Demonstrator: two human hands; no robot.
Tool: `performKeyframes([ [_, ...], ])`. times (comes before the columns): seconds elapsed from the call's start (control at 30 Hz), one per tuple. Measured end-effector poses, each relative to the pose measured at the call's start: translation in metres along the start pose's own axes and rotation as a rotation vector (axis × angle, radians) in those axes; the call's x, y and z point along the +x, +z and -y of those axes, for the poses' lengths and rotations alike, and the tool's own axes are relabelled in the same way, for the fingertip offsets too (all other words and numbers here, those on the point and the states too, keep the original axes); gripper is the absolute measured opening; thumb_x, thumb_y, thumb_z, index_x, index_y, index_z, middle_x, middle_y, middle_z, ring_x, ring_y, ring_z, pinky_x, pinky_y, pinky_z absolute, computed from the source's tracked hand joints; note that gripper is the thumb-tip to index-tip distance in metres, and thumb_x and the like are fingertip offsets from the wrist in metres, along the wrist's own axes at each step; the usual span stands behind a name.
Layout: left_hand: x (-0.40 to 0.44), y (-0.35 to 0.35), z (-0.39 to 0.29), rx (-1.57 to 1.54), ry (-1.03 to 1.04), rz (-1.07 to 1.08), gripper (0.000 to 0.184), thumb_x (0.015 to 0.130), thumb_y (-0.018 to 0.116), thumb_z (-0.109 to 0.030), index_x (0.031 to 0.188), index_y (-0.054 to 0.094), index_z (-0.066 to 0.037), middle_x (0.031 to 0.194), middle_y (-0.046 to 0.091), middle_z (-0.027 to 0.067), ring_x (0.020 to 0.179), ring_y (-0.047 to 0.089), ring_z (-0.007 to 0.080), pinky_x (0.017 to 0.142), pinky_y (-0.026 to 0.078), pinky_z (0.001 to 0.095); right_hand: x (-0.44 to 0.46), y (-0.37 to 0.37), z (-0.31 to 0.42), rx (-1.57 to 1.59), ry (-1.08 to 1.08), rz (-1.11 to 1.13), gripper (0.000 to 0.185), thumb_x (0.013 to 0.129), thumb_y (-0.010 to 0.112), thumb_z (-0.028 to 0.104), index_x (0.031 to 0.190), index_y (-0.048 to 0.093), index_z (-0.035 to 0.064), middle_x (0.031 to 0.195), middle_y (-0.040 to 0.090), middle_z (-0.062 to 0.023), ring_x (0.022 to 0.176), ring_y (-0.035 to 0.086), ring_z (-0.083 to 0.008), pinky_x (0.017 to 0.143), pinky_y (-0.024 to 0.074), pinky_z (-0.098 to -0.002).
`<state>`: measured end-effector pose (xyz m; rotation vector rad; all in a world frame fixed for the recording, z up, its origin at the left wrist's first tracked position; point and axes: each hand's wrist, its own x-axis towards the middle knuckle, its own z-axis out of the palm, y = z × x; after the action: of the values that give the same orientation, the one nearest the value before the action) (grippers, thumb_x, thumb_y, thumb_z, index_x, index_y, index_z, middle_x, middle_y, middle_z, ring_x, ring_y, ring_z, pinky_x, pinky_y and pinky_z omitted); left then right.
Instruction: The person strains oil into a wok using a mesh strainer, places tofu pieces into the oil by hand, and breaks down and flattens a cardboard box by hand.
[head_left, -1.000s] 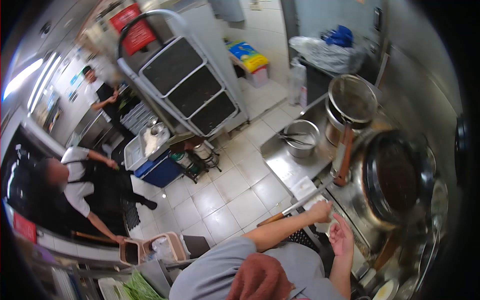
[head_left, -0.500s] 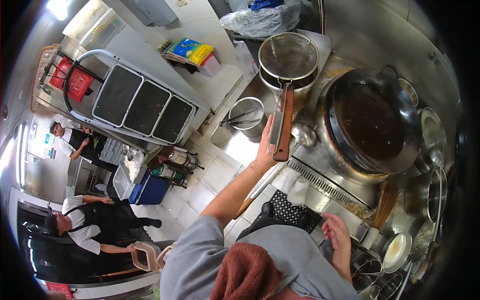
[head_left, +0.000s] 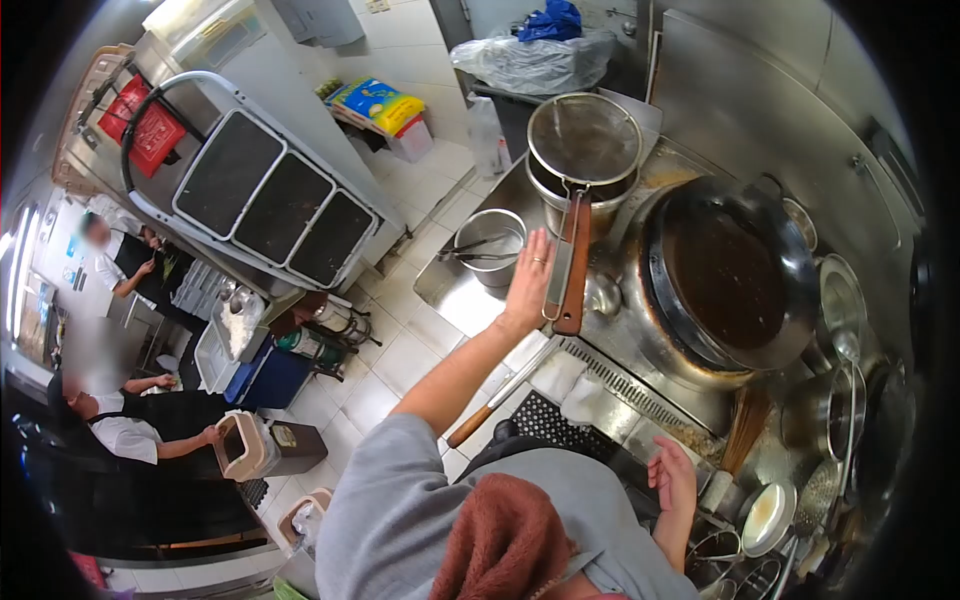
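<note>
My left hand [head_left: 529,290] is stretched out flat, fingers together and pointing away, at the left side of the strainer's wooden handle [head_left: 575,270]. It touches or nearly touches the handle's metal edge. The round mesh strainer [head_left: 584,138] rests over a metal pot [head_left: 560,208]. Left of it stands a small pot [head_left: 490,262] with tongs inside. My right hand [head_left: 672,470] hangs half open, fingers slightly curled, near the stove's front edge with nothing in it. A large black wok [head_left: 735,270] of dark liquid sits on the burner, and a ladle [head_left: 602,295] lies beside it.
A bamboo brush [head_left: 745,430], a white bowl [head_left: 768,515] and a perforated ladle [head_left: 818,495] are at the right. White cloths [head_left: 575,385] hang at the stove front. A co-worker at the left holds a beige-rimmed bin [head_left: 238,445]; another stands behind. A step ladder [head_left: 270,200] leans nearby.
From near each other at the stove front, my hands have separated; the left reached out to the strainer handle. The co-worker has lifted a bin and brought it nearer the middle.
</note>
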<state>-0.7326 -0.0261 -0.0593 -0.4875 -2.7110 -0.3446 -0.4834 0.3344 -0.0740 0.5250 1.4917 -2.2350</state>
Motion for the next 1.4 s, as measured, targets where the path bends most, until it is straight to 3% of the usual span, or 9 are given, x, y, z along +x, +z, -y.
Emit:
performKeyframes([
  [0.3, 0.007, -0.018, 0.034, -0.028, 0.035, -0.069, 0.06, 0.074, 0.055, -0.002, 0.131, 0.04, 0.013, 0.139, 0.036, 0.0309, 0.135, 0.03, 0.0437, 0.113, 0.025, 0.0448, -0.011, 0.017, -0.008, 0.01, -0.056, -0.03, 0.033, 0.095, 0.055, 0.019, 0.122, 0.055, 0.0015, 0.078, 0.061, -0.0039, 0.063, 0.054, -0.0092, 0.05, 0.0425, -0.0222],
  [0.37, 0.009, -0.02, 0.035, -0.013, 0.062, -0.146, 0.049, 0.074, 0.054, -0.001, 0.122, 0.051, 0.01, 0.127, 0.049, 0.0288, 0.123, 0.045, 0.0402, 0.106, 0.036, 0.043, -0.016, 0.021, -0.01, -0.006, -0.045, -0.042, 0.033, 0.095, 0.055, 0.02, 0.122, 0.055, 0.0014, 0.078, 0.06, -0.0037, 0.063, 0.054, -0.0091, 0.05, 0.0425, -0.0221],
  [0.43, 0.009, -0.023, 0.033, -0.255, -0.039, 0.112, 0.033, 0.075, 0.053, -0.001, 0.106, 0.062, 0.005, 0.111, 0.06, 0.0256, 0.106, 0.057, 0.0384, 0.094, 0.046, 0.0425, -0.019, 0.023, -0.014, 0.02, -0.066, -0.031, 0.033, 0.095, 0.055, 0.019, 0.123, 0.055, 0.0012, 0.079, 0.06, -0.0034, 0.063, 0.055, -0.0092, 0.051, 0.0424, -0.0216],
  [0.47, 0.005, -0.017, 0.033, -0.311, -0.058, 0.028, 0.021, 0.076, 0.053, -0.001, 0.092, 0.066, 0.003, 0.092, 0.065, 0.0225, 0.086, 0.062, 0.0397, 0.08, 0.051, 0.0442, -0.022, 0.023, -0.016, 0.021, -0.064, -0.044, 0.033, 0.095, 0.055, 0.019, 0.123, 0.055, 0.0012, 0.079, 0.06, -0.0034, 0.063, 0.055, -0.0092, 0.051, 0.0424, -0.0216],
  [0.6, -0.02, -0.003, 0.032, -0.4, -0.03, 0.184, 0.014, 0.075, 0.053, -0.004, 0.082, 0.066, -0.001, 0.079, 0.065, 0.0226, 0.081, 0.063, 0.0405, 0.075, 0.051, 0.0467, -0.034, 0.022, -0.024, 0.027, -0.075, -0.097, 0.034, 0.096, 0.054, 0.022, 0.123, 0.054, 0.0016, 0.077, 0.058, -0.0024, 0.061, 0.052, -0.0088, 0.048, 0.0399, -0.0217],
  [0.83, -0.105, -0.024, 0.018, -0.593, -0.249, 0.255, 0.02, 0.079, 0.056, -0.009, 0.092, 0.068, 0.0, 0.087, 0.067, 0.0221, 0.085, 0.065, 0.0388, 0.078, 0.052, 0.0423, -0.017, 0.011, -0.04, -0.016, -0.006, 0.018, 0.029, 0.097, 0.053, 0.02, 0.118, 0.055, 0.0003, 0.074, 0.057, -0.0043, 0.058, 0.052, -0.0091, 0.045, 0.0399, -0.0215],
  [1.17, -0.351, -0.095, 0.071, -0.117, -0.833, 0.164, 0.024, 0.076, 0.053, -0.008, 0.094, 0.065, 0.0, 0.09, 0.066, 0.0248, 0.089, 0.061, 0.0423, 0.081, 0.05, 0.0477, 0.033, 0.061, -0.026, -0.447, 0.25, 0.586, 0.019, 0.094, 0.059, 0.017, 0.091, 0.062, -0.0011, 0.07, 0.062, -0.0059, 0.056, 0.057, -0.0103, 0.047, 0.0472, -0.0231],
  [1.27, -0.479, -0.067, 0.077, -0.06, -1.078, 0.279, 0.027, 0.073, 0.055, -0.013, 0.094, 0.066, -0.001, 0.092, 0.066, 0.0256, 0.088, 0.063, 0.0421, 0.082, 0.051, 0.0456, 0.03, 0.103, -0.026, -0.694, 0.316, 0.763, 0.016, 0.088, 0.064, 0.015, 0.083, 0.062, 0.0005, 0.068, 0.063, -0.006, 0.054, 0.058, -0.0113, 0.048, 0.0469, -0.0238],
  [1.4, -0.637, -0.009, 0.041, -0.144, -1.324, 0.77, 0.026, 0.075, 0.058, -0.021, 0.089, 0.072, -0.004, 0.095, 0.069, 0.0207, 0.088, 0.066, 0.0365, 0.08, 0.053, 0.0442, 0.029, 0.151, -0.037, -0.766, 0.28, 0.844, 0.015, 0.088, 0.063, 0.013, 0.082, 0.061, 0.0001, 0.069, 0.064, -0.0073, 0.055, 0.058, -0.0113, 0.049, 0.0473, -0.0252],
])
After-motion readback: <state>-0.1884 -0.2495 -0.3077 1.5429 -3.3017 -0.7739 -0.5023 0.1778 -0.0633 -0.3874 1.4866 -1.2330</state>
